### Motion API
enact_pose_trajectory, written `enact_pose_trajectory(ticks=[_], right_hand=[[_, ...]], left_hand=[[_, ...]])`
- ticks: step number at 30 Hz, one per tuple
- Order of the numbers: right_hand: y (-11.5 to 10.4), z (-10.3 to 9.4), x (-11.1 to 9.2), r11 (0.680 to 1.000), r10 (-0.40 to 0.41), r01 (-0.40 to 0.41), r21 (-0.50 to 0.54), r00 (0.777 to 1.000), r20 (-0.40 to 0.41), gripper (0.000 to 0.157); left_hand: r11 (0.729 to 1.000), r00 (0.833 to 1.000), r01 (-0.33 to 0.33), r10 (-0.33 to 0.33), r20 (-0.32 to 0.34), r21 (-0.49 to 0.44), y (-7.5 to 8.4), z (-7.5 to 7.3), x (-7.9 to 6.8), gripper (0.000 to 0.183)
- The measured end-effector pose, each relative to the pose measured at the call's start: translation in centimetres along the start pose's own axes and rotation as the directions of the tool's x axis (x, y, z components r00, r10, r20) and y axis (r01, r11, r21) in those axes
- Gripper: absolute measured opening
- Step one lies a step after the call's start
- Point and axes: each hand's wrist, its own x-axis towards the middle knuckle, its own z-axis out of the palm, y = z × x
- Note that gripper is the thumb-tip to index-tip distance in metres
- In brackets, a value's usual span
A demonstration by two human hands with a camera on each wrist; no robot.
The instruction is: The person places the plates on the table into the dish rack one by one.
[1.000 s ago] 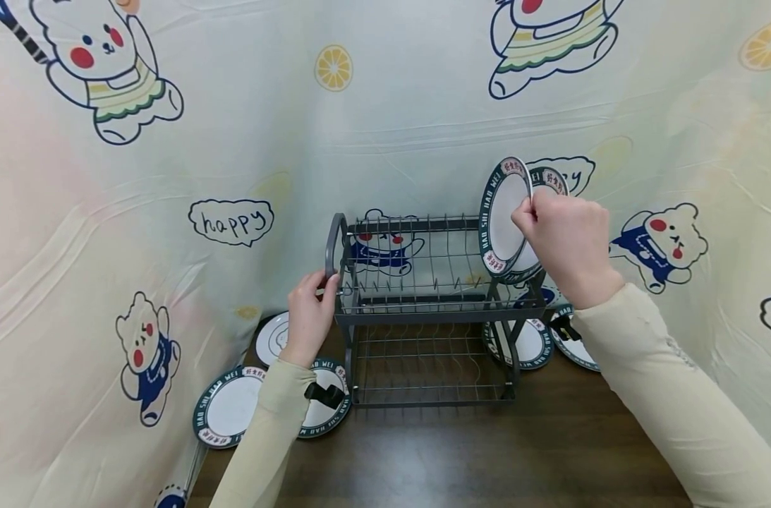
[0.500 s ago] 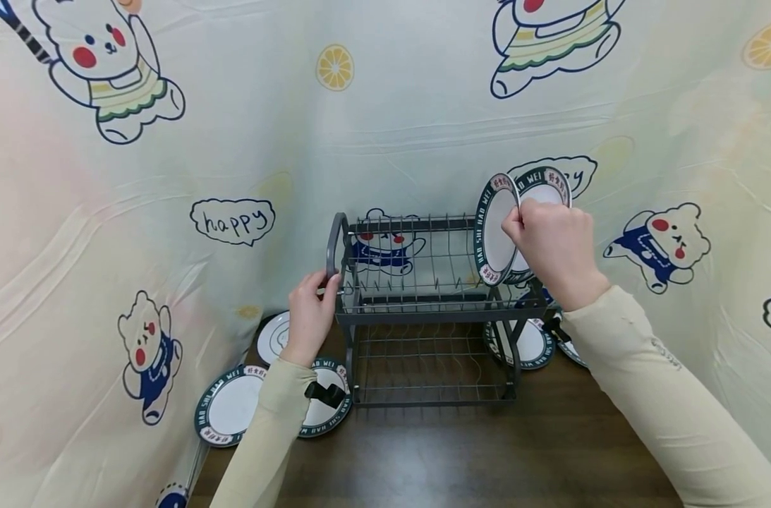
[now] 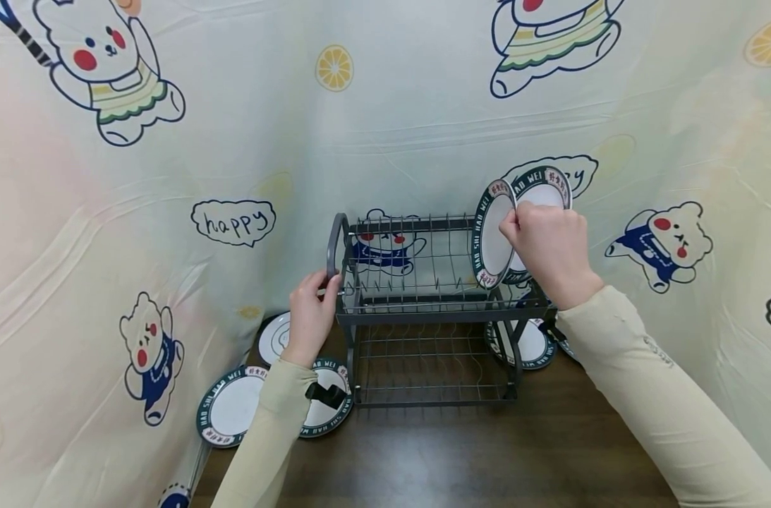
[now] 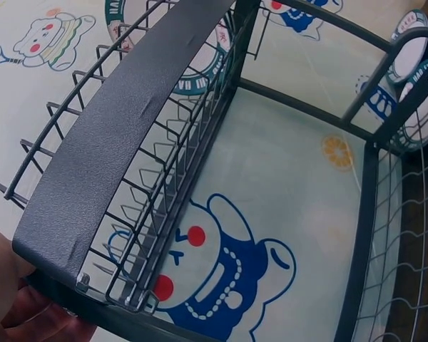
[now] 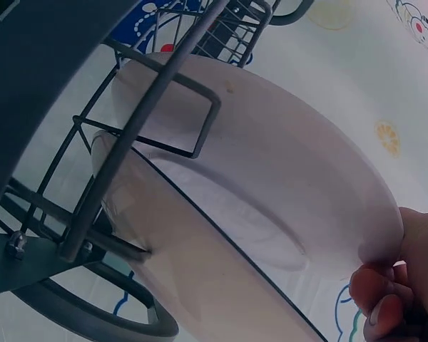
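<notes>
In the head view a dark metal two-tier dish rack (image 3: 445, 319) stands on the table. My left hand (image 3: 310, 314) grips its left side frame, with fingers under the frame in the left wrist view. My right hand (image 3: 547, 243) pinches the rim of a white plate (image 3: 493, 236) with a dark green lettered border. That plate is upright at the right part of the upper tier, its lower edge among the wires in the right wrist view. Just to its right a second plate (image 3: 540, 185) stands in the rack, partly hidden by my right hand.
Left of the rack lie plates, one (image 3: 233, 409) with a green border and a plain-looking one (image 3: 274, 339) behind. Another plate (image 3: 534, 346) lies behind the rack's right leg. A printed cloth (image 3: 398, 106) hangs close behind the rack over the brown table (image 3: 436, 451).
My right hand has moved down and slightly left, lowering the plate into the upper tier. My left hand has stayed on the rack's frame.
</notes>
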Motion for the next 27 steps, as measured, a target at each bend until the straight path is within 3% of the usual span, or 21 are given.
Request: enact_pose_trajectory(ticks=[12,20,27], right_hand=[[-0.2,0.2,0.2,0.998,0.035,-0.034,-0.05,0.999,0.018,0.051],[-0.4,-0.4,0.1,0.994,0.089,-0.079,-0.08,0.988,0.127,0.051],[-1.0,-1.6,0.5,0.987,0.145,-0.121,-0.108,0.956,0.256,0.047]], left_hand=[[1.0,1.0,-0.008,0.008,-0.011,0.001,-0.1,0.1,0.0,0.023],[1.0,1.0,-0.009,0.009,-0.01,-0.004,-0.1,0.1,0.0,0.023],[1.0,1.0,-0.005,0.005,-0.008,-0.003,-0.2,0.1,0.0,0.023]])
